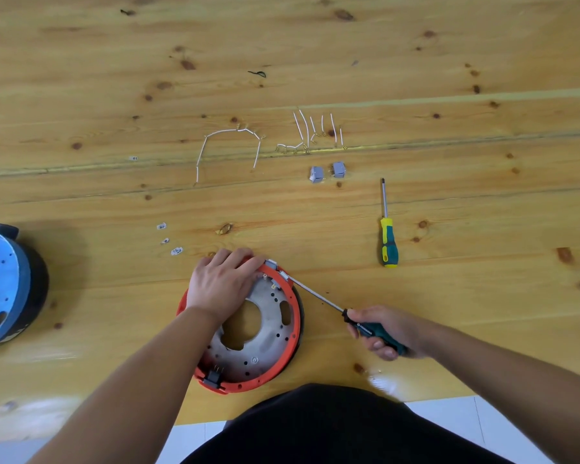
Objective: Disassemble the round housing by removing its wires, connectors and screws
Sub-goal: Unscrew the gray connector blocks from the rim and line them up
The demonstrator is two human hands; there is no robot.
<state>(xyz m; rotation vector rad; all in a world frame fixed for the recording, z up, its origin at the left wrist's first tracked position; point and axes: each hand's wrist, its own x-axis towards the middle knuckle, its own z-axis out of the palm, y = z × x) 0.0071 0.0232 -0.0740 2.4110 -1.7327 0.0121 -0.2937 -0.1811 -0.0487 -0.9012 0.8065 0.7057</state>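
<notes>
The round housing [265,356], an orange ring around a grey metal plate with a central hole, lies near the table's front edge. My left hand [221,283] presses down on its far left rim. My right hand [382,329] grips a dark-green-handled screwdriver [318,298] whose tip meets a grey connector [275,266] on the ring's far edge. A dark connector [213,378] sits on the near rim. Removed white wires [228,142] and more wire pieces [315,132] lie farther back, with two grey connectors [327,171].
A yellow-and-teal screwdriver [388,236] lies right of the housing. Small white clips [169,239] lie to the far left of my left hand. A blue and black round unit [4,286] stands at the left edge. The table's front edge [432,401] runs close to my body.
</notes>
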